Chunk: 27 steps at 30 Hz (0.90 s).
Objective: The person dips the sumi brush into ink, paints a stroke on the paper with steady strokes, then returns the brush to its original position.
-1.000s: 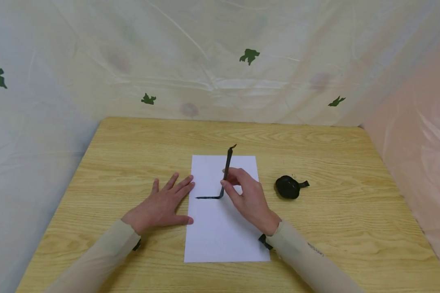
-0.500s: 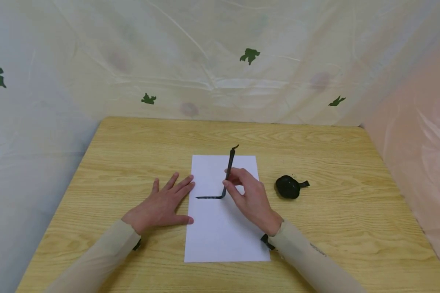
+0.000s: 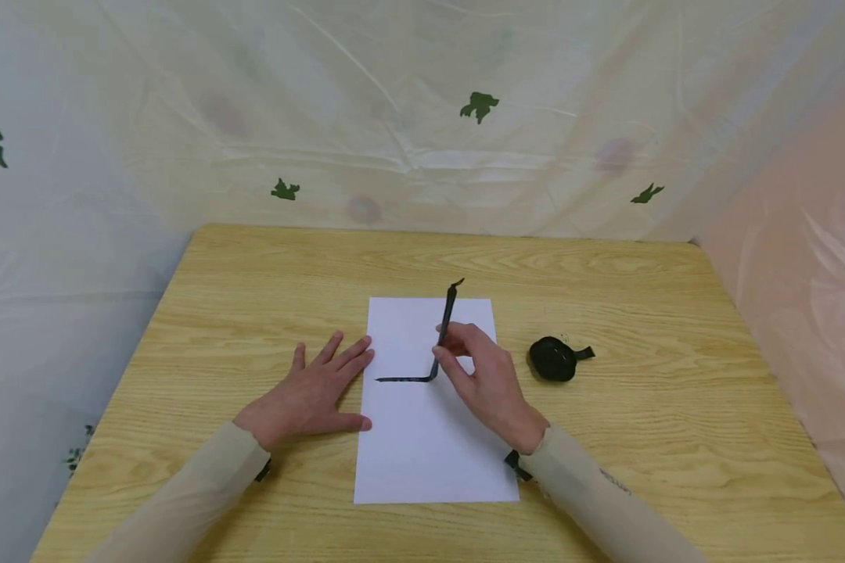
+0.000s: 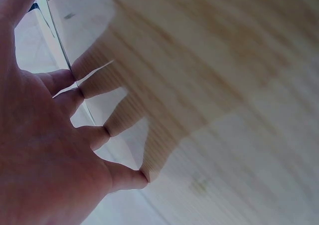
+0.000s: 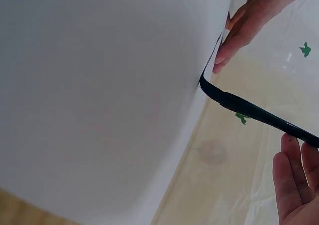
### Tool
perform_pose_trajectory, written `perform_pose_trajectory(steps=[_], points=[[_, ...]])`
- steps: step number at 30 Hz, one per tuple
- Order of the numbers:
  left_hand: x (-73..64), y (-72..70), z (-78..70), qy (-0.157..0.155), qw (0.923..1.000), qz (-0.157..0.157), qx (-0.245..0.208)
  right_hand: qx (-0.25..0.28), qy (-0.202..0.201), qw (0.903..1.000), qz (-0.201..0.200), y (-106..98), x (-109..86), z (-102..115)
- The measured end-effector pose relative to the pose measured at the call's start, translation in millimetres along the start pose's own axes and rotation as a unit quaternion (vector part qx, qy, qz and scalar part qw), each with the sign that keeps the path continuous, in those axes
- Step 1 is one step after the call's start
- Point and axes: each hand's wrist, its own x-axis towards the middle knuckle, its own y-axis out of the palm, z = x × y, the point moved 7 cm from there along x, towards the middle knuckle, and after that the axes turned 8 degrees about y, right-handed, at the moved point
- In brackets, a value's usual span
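A sheet of white paper lies on the wooden table, with a horizontal black ink stroke across its middle. My right hand pinches a black ink brush between thumb and fingers. The brush stands nearly upright, its bent wet tip at the right end of the stroke. In the right wrist view the bristles curve against the paper. My left hand lies flat with fingers spread, its thumb and nearest fingertips on the paper's left edge. The left wrist view shows its palm side and the fingertips on the table.
To the right of the paper sits a small round black dish with a short handle, glossy inside. The wooden table ends at the back against a pale draped sheet bearing green leaf-like patches.
My right hand has slid slightly to the right with the brush, and the black stroke has grown longer that way. The left hand has stayed still.
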Motion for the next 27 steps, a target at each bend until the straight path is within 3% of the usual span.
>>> perform_pose_trajectory(steps=[27], points=[[-0.6,0.1,-1.2,0.002,0.9999,-0.007,-0.008,-0.012,0.019,0.9997,-0.001,-7.2,-3.9,-4.7]])
